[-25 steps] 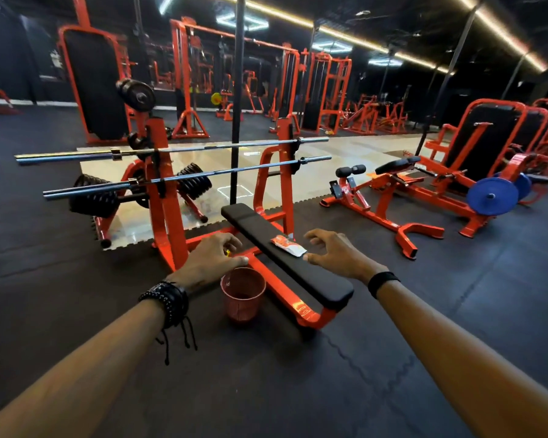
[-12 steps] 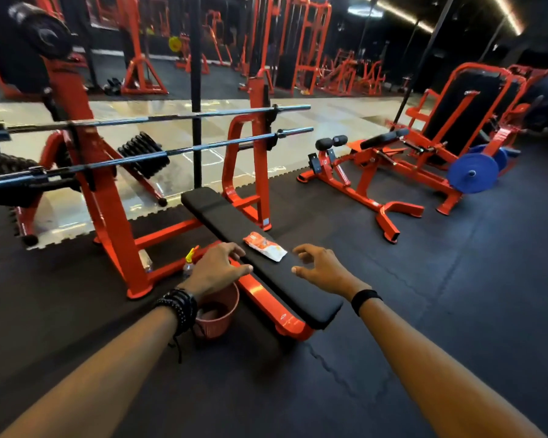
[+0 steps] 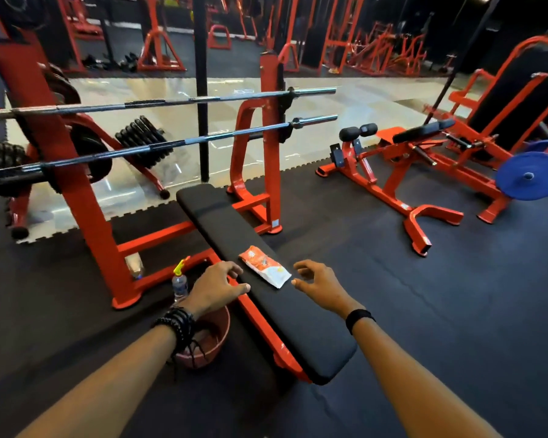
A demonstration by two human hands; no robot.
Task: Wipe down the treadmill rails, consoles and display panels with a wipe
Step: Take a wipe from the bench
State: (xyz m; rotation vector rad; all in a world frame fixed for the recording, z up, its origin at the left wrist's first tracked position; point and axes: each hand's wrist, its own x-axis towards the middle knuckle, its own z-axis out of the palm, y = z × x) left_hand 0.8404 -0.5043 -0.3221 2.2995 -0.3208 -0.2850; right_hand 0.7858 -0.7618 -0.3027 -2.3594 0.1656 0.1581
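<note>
Orange-and-white wipe packet [image 3: 264,269] lies on the bench pad [image 3: 298,314] between two empty hands (fingers loosely spread).

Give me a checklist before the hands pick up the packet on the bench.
1. Packet lies flat on bench, nothing on it: ok.
2. Left hand free, holds nothing: ok.
3. Right hand free, fingers spread beside packet: ok.
4. Packet already open: cannot tell.
5. Bucket and spray bottle within reach, under left arm: ok.
6. Treadmill in sight: not ok.
</note>
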